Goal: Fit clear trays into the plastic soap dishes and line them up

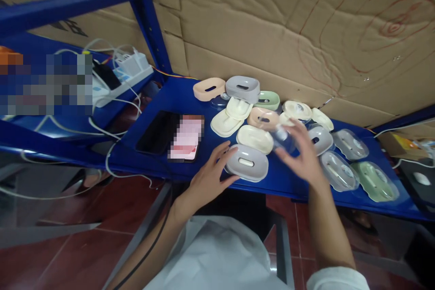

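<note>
Your left hand [211, 173] rests open against the grey tray [247, 163]; your right hand [303, 154] blurs, grip unclear; the lidded trays [340, 171] sit finished, several bare.

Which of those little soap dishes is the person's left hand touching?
The left hand touches the grey soap dish at the front edge of the blue shelf. The other grey one sits far back by the cardboard.

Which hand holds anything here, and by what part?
The right hand holds a blurred clear piece by its edge; the left hand only touches the grey tray.
</note>
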{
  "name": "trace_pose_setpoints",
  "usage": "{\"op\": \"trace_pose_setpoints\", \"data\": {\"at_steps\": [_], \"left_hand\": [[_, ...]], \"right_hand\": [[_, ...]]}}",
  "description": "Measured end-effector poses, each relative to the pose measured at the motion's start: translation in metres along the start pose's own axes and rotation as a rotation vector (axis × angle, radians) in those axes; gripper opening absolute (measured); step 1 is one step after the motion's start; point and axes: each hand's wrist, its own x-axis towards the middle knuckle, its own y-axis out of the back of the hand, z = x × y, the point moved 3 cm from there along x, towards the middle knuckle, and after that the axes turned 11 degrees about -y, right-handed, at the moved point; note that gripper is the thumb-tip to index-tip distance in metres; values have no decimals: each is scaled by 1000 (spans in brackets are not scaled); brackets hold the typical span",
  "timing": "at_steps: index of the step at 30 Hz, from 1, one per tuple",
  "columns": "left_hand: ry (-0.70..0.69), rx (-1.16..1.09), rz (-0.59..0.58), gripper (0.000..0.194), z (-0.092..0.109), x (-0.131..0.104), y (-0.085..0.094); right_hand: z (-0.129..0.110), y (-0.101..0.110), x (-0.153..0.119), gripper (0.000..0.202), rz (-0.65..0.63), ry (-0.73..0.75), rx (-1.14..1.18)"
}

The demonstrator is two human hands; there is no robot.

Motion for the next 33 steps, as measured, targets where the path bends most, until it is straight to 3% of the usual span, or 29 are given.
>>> {"op": "trace_pose_setpoints", "data": {"at_steps": [3,6,10,21,28,31,33], "left_hand": [[1,-29,17,92,-1,0,0],[3,-32,4,91,-1,0,-1],[0,-43,-28,87,-2,-1,-1],[-11,-66,-45,78,-5,-1,-2],[-14,-72,-50,76,-2,-1,1],[8,-51,-67,73,1,-1,1],[15,-10,-81,72,3,0,1]], "right_hand": [[-42,-27,-41,50,-178,100,58],[-56,-49,-61,49,-209,133,101],[-52,-57,-67,54,-204,117,90],[-42,-54,-80,72,-263,22,95],[-43,-47,-93,71,-44,66,82],[-21,-10,-112,73,206,-49,63],[18,33,-122,75,429,-147,-22]]}}
